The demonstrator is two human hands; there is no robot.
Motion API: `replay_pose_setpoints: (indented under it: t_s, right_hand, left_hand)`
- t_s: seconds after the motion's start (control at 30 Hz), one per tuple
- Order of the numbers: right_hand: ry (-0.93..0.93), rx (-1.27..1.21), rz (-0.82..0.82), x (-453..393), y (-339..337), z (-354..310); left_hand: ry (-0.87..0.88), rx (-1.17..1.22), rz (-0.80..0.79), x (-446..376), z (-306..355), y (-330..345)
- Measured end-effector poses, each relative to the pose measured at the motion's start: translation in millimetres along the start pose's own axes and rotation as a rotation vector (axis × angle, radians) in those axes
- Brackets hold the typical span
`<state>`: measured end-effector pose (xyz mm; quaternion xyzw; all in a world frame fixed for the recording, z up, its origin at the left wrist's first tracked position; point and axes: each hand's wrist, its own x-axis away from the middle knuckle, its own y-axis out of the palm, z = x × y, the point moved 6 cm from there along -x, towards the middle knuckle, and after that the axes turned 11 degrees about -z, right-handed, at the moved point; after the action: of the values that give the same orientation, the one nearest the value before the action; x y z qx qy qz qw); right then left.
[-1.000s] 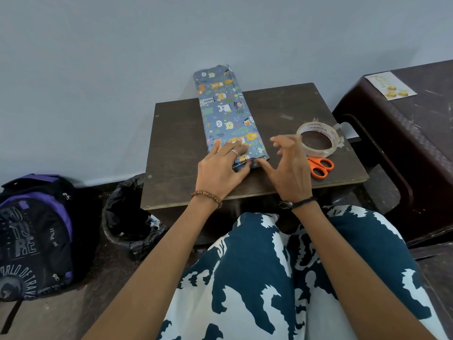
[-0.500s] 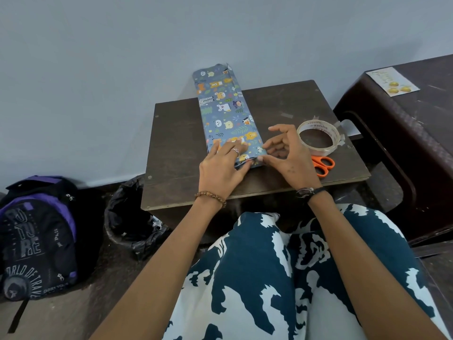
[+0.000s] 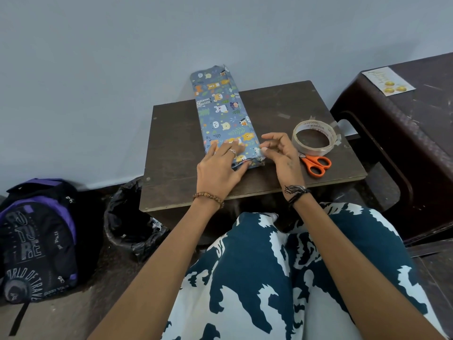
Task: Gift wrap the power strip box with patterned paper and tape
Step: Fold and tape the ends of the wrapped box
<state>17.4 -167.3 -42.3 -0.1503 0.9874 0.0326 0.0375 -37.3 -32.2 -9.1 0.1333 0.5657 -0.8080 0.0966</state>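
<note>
The long box wrapped in blue animal-patterned paper (image 3: 221,106) lies lengthwise on a small dark table (image 3: 176,148), its far end reaching past the table's back edge toward the wall. My left hand (image 3: 220,168) lies flat on the box's near end, straight fingers pressing the paper down. My right hand (image 3: 282,155) is at the box's near right corner, fingers loosely spread, with the thumb tip touching the paper at the side edge. The folded paper at the near end is partly hidden under my left hand.
A roll of clear tape (image 3: 328,148) and orange-handled scissors (image 3: 317,164) lie on the table just right of my right hand. A dark brown plastic unit (image 3: 404,133) with a card (image 3: 388,81) stands at the right. On the floor at the left are a black bin (image 3: 130,217) and a backpack (image 3: 36,241).
My right hand moved left from near the tape roll to the box's near right corner and its fingers have spread. My left hand stays pressed on the box.
</note>
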Motion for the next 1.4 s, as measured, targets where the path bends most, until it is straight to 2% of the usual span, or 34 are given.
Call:
replay_pose_setpoints:
  t_s: [0.1, 0.27, 0.4, 0.53, 0.63, 0.8, 0.9, 0.97, 1.07, 1.4]
  right_hand:
    - [-0.015, 0.042, 0.018, 0.7, -5.4, -4.0]
    - [-0.155, 0.387, -0.058, 12.0, -3.8, -23.2]
    - [-0.250, 0.572, -0.092, 23.4, -6.3, -38.4]
    - [-0.246, 0.674, 0.023, 27.4, -28.3, -50.0]
    - [-0.186, 0.711, 0.159, 25.8, -51.4, -53.1]
    - [0.043, 0.541, 0.496, 27.5, -103.7, -38.1]
    - [0.233, 0.318, 0.628, 27.9, -129.4, -15.4]
    - [0.312, 0.179, 0.640, 26.3, -133.3, -3.8]
    - [0.369, 0.100, 0.639, 23.2, -131.5, 2.9]
    - [0.414, 0.063, 0.645, 21.9, -135.2, 10.6]
  left_hand:
    - [-0.031, -0.008, -0.056, -1.5, -0.7, 0.2]
    - [-0.071, -0.073, -0.271, -7.9, -9.8, 7.5]
    - [-0.065, -0.174, -0.317, -12.0, -7.8, 1.4]
    - [-0.008, -0.244, -0.294, -16.7, 15.1, 0.5]
    - [0.051, -0.193, -0.312, -27.1, 43.9, 9.4]
    - [0.254, -0.067, -0.436, -51.1, 104.7, 38.8]
    - [0.256, 0.019, -0.535, -62.6, 123.8, 55.9]
    - [0.195, 0.031, -0.624, -66.7, 127.1, 68.2]
    - [0.107, 0.001, -0.722, -67.1, 123.3, 81.4]
    - [0.072, 0.032, -0.685, -66.6, 122.4, 82.0]
